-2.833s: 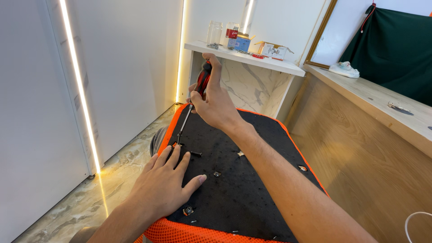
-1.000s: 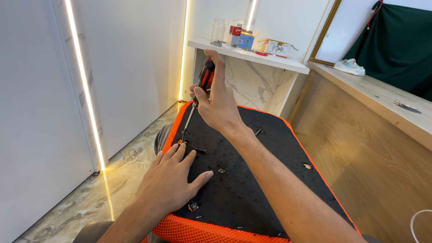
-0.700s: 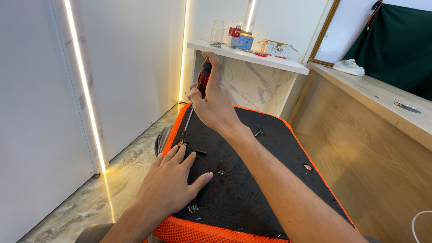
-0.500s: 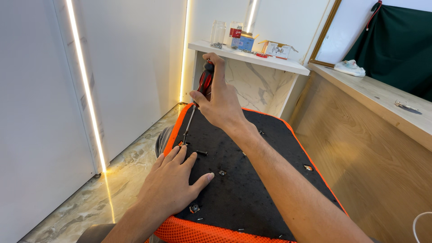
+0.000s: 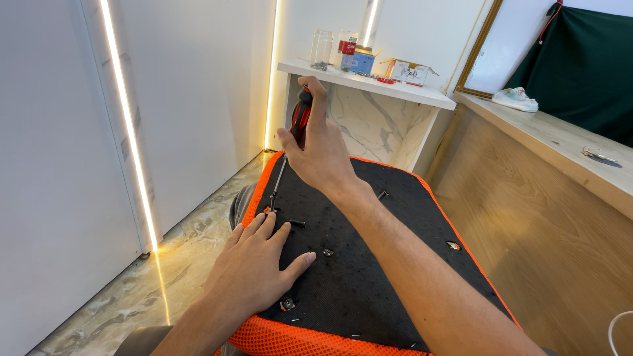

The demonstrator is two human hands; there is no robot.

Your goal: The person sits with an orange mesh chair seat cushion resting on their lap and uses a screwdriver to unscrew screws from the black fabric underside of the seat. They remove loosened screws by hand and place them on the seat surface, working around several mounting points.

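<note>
The right hand (image 5: 321,153) wraps its fingers around the red-and-black handle of a screwdriver (image 5: 290,145), thumb riding up the grip; the left hand (image 5: 256,267) lies flat and spread on the black underside of an orange-edged seat panel (image 5: 369,264), fingertips just beside the tool's tip; the screwdriver stands nearly upright near the panel's far left edge, its long axis tilted slightly, handle up and away, tip pointing down into the panel; the work looks best served by keeping the shaft square to the fastener and pressing down while the flat hand steadies the panel; a loose bolt (image 5: 297,223) lies near the fingers; beyond, a white marble shelf (image 5: 369,82) carries jars.
</note>
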